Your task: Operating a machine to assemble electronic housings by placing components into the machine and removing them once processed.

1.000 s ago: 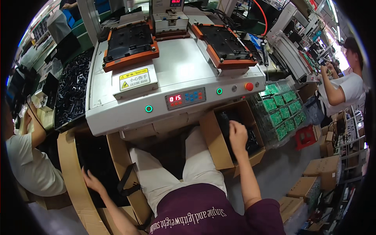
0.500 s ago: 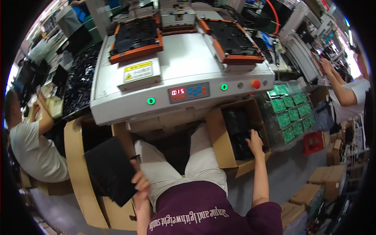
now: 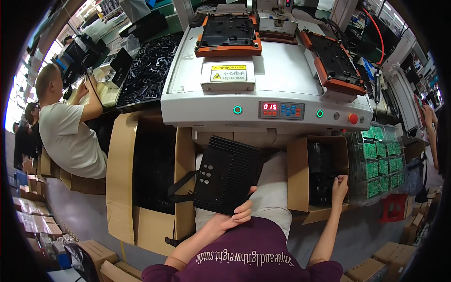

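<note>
My left hand [image 3: 237, 215] grips the lower edge of a flat black ribbed panel [image 3: 228, 176], tilted above my lap. Round grey spots mark its left part, and a black strap [image 3: 182, 184] with a buckle hangs from its left side. At the near right of the right cardboard box [image 3: 297, 174], my right hand [image 3: 340, 189] has its fingers pinched together; what they hold is too dark to make out. Black parts [image 3: 321, 162], some under shiny plastic, lie inside that box. The left cardboard box [image 3: 123, 174] stands open beside the panel, its inside dark.
Ahead stands a white machine [image 3: 188, 105] with two orange-edged fixtures [image 3: 228, 50] and a red button [image 3: 353, 119]. Green circuit boards [image 3: 378, 162] in clear trays stand at right, near a red stool [image 3: 393, 208]. A co-worker [image 3: 70, 124] sits at left beside a heap of black parts [image 3: 150, 68].
The panel has moved from over the left box to above my lap, its ribbed face now showing. My right hand stays at the right box, fingers now pinched. The view has swung left.
</note>
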